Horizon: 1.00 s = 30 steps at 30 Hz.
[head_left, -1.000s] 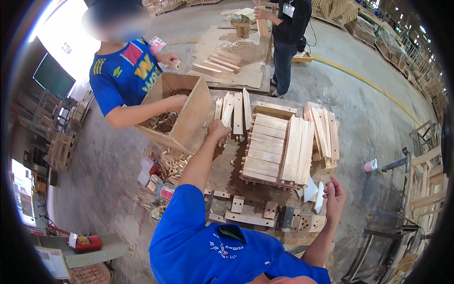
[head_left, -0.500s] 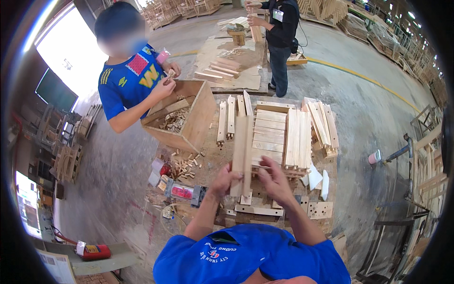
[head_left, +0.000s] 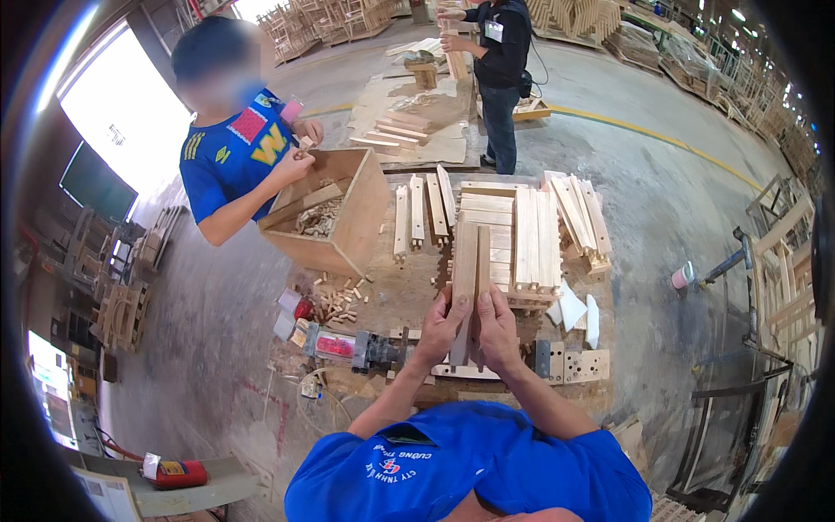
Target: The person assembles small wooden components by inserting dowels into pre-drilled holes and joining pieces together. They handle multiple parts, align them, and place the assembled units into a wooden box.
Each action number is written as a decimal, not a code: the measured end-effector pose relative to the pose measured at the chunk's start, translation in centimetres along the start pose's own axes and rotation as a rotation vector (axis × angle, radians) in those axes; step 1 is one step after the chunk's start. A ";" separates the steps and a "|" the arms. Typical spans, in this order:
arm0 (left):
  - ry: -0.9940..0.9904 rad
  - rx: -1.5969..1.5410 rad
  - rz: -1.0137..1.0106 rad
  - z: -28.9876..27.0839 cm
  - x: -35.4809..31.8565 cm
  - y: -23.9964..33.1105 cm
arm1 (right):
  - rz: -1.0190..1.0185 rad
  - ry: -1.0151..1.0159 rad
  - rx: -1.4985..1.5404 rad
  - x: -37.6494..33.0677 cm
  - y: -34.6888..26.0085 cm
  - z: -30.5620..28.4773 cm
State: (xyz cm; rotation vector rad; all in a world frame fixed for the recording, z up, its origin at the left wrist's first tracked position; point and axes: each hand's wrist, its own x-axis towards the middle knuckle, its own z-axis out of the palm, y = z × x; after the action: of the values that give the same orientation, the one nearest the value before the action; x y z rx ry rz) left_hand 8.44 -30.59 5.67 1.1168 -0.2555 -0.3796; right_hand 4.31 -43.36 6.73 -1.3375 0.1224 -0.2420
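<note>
My left hand (head_left: pixel 443 326) grips a wooden slat (head_left: pixel 465 270), its thumb lying along the near part. Beside it, my right hand (head_left: pixel 498 332) holds a narrower wooden slat (head_left: pixel 484 261). Both slats stand side by side above the workbench, with a dark gap between their lower parts. Just beyond them are stacked slats (head_left: pixel 537 239) with small pegs at their near ends. Below my hands, a pale wooden strip (head_left: pixel 474 371) lies partly hidden. A grey clamp-like tool with a red part (head_left: pixel 337 346) sits left of my left hand.
A co-worker (head_left: pixel 230 157) handles a small piece over a wooden box (head_left: pixel 361 209) of dowels. Loose dowels (head_left: pixel 335 300) lie on the bench. Separate slats (head_left: pixel 417 209) rest beyond them. White pieces (head_left: pixel 570 306) and drilled blocks (head_left: pixel 584 366) are at right. Another person (head_left: pixel 502 78) stands farther off.
My right hand has come in toward the left one and taken hold of the narrower slat. Both slats have been lowered toward me and shifted right; the whole view has shifted slightly.
</note>
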 end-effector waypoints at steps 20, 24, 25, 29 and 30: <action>-0.009 0.159 -0.016 -1.9 -3.8 1.5 | 0.133 -0.173 0.103 -2.1 -0.7 -0.2; 0.064 0.163 -0.079 -3.8 -4.7 1.3 | 0.229 -0.196 0.113 -1.1 1.3 0.8; 0.110 0.170 -0.110 -4.3 -5.0 1.2 | 0.252 -0.208 0.119 -0.9 2.0 1.1; 0.262 0.207 -0.183 -6.9 -6.2 1.1 | 0.356 -0.255 0.135 0.5 3.4 2.6; 0.296 0.219 -0.188 -7.8 -6.5 1.1 | 0.340 -0.247 0.108 1.1 3.7 3.2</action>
State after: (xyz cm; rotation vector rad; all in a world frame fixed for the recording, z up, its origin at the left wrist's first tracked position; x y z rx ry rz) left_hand 5.75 -21.06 3.28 1.4009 0.0718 -0.3526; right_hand 6.43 -39.85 3.96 -1.2065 0.1242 0.2015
